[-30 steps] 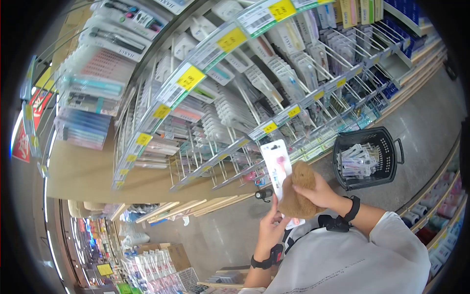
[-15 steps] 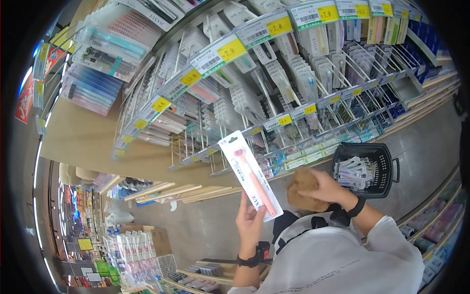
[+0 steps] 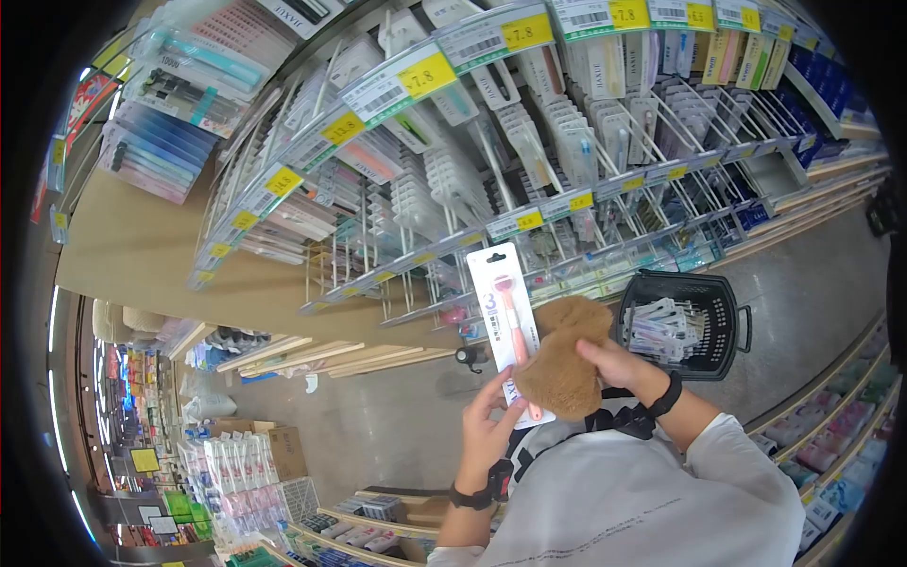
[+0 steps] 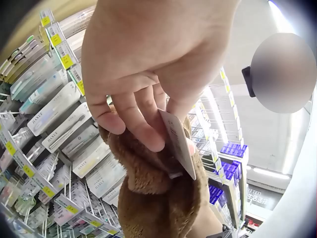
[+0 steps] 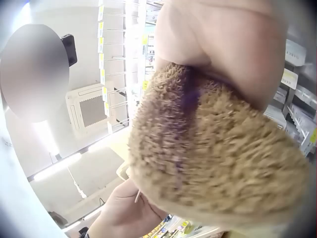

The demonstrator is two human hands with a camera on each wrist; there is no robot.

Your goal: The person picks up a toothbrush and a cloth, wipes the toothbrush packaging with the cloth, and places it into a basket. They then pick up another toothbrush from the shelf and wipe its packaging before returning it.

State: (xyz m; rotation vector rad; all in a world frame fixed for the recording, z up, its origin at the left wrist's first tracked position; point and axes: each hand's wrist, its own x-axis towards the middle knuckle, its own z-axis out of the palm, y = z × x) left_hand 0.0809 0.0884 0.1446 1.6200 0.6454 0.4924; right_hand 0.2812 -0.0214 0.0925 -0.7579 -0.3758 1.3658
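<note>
My left hand (image 3: 487, 425) pinches the lower end of a white blister pack (image 3: 496, 293) with a pink toothbrush in it. The pack stands nearly upright, its printed front towards the head camera. In my right hand (image 3: 622, 367) I grip a fluffy brown cloth (image 3: 567, 364), which overlaps the pack's right edge and lower part in the head view. From the left wrist, the pack (image 4: 178, 144) shows edge-on between thumb and fingers (image 4: 141, 119), with the brown cloth (image 4: 153, 198) right behind it. The right wrist view is mostly filled by the cloth (image 5: 213, 148).
A shelf rack (image 3: 416, 255) with hooks of packaged toothbrushes and yellow price tags runs along the front. A black basket (image 3: 723, 326) holding several packs (image 3: 666, 331) stands on the floor at right. Low shelves (image 3: 831, 435) line the right side; stacked goods (image 3: 241, 482) stand at lower left.
The cloth was over the pack a second ago, then apart from it to the right half a second ago while the pack leaned left. Now pack and cloth are together again.
</note>
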